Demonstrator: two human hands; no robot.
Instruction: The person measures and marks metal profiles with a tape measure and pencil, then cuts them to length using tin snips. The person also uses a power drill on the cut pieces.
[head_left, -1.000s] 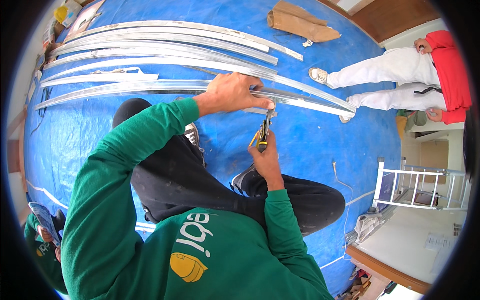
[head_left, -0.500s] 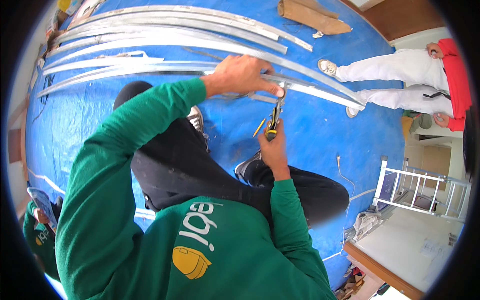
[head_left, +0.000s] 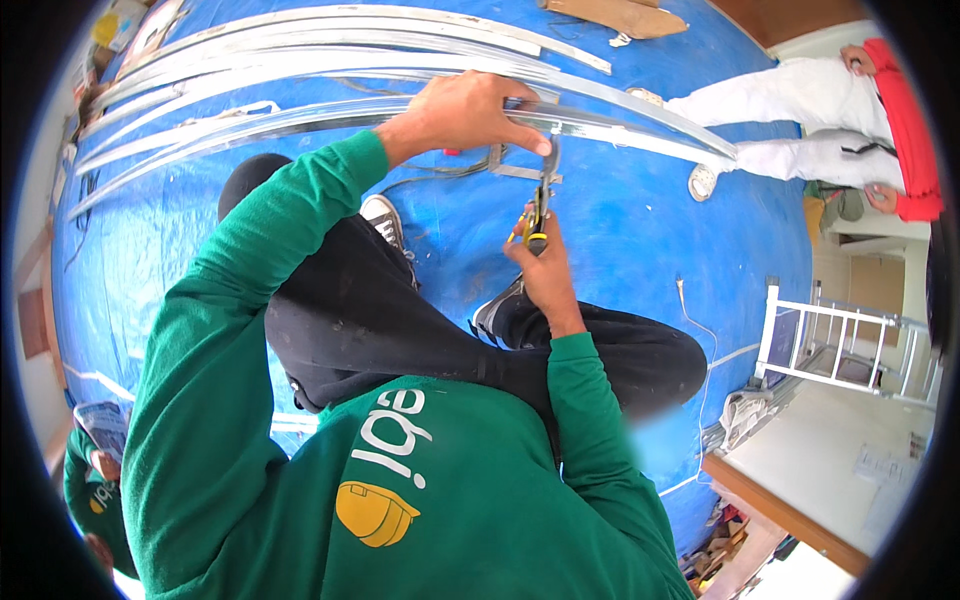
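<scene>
Steadying the long, silvery metal channel (head_left: 625,135), clasped between thumb and curled fingers of the left hand (head_left: 462,115), looks vital, while the right hand (head_left: 546,270), closed round yellow-and-black metal snips (head_left: 541,205), should square their jaws just right of that thumb.

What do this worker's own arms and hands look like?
They are a person's arms, with no cables. The left sleeve and right sleeve are long, green and loose, without visible lettering, ending near the wrists. The left hand and right hand are bare: no gloves show. Some fingers are hidden, so I can't rule out rings.
</scene>
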